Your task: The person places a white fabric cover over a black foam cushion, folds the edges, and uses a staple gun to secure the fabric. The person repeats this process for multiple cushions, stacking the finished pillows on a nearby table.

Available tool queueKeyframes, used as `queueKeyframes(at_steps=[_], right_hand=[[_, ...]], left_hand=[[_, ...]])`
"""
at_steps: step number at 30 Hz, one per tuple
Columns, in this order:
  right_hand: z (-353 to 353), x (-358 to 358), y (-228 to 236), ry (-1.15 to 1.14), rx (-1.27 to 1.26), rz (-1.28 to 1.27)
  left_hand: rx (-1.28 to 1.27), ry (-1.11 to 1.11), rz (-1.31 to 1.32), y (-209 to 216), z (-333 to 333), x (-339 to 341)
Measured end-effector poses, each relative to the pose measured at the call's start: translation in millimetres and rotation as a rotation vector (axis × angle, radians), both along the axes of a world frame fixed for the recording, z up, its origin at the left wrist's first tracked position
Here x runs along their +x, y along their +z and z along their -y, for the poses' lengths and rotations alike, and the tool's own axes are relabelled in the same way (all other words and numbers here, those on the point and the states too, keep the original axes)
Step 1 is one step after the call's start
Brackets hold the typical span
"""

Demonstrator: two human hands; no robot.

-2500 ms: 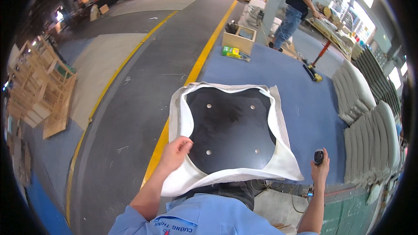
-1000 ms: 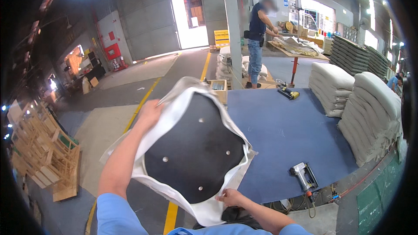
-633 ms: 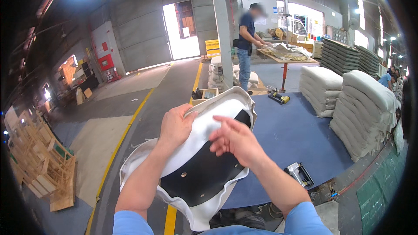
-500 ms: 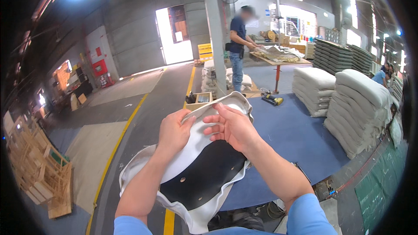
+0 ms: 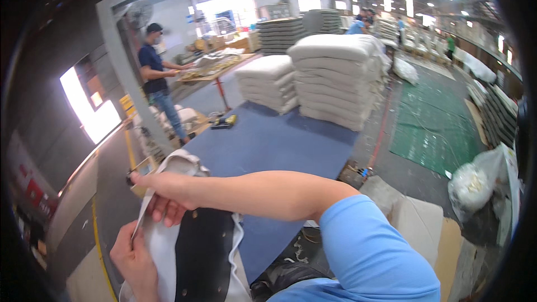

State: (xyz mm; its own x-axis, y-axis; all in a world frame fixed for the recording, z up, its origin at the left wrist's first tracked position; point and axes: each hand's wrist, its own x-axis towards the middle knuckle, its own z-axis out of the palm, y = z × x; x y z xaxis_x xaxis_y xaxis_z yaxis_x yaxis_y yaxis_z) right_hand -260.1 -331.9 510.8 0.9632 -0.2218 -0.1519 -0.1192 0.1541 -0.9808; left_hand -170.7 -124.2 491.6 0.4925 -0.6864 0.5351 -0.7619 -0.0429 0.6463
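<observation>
A white fabric-edged piece with a ruffled rim (image 5: 182, 162) lies in front of me at the lower left, looking like a seat cushion cover. Along it runs a black panel (image 5: 204, 254) with several small holes. My left hand (image 5: 134, 257) is closed on the cover's left edge, thumb against the fabric. Just above it, my right hand (image 5: 168, 193) reaches across from the right and grips the same edge, fingers curled under. My right forearm hides part of the cover's upper portion.
A blue-topped table (image 5: 268, 151) extends ahead, carrying a yellow-and-black hand tool (image 5: 224, 122) and stacks of off-white cushions (image 5: 333, 81). A co-worker (image 5: 156, 78) stands at another table (image 5: 224, 70). Green sheeting (image 5: 430, 126) covers floor at the right, near a plastic bag (image 5: 472, 184).
My view has swung right, so the surroundings shift left. My right hand, earlier with fingers spread beside the rim, now grips the cover's edge; its forearm lies across the view.
</observation>
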Motion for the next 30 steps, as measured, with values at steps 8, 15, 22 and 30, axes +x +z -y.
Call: queueKeyframes(at_steps=[8, 15, 22, 30], right_hand=[[3.7, -8.6, -14.8, 0.005, 0.025, 0.016], [-5.3, -21.9, -41.8, -0.121, 0.018, 0.277], [-15.5, -27.1, -39.1, -0.162, -0.128, 0.210], [-26.3, -39.4, -59.3, -0.253, 0.018, 0.394]], left_hand=[[-0.011, -0.081, 0.275, -6.3, -10.3, -15.5], [0.394, -0.130, 0.490, 40.8, -31.6, -21.3], [0.831, -0.390, 0.494, 95.8, 14.6, -33.8], [0.687, -0.151, 0.199, 29.9, 23.1, -20.1]])
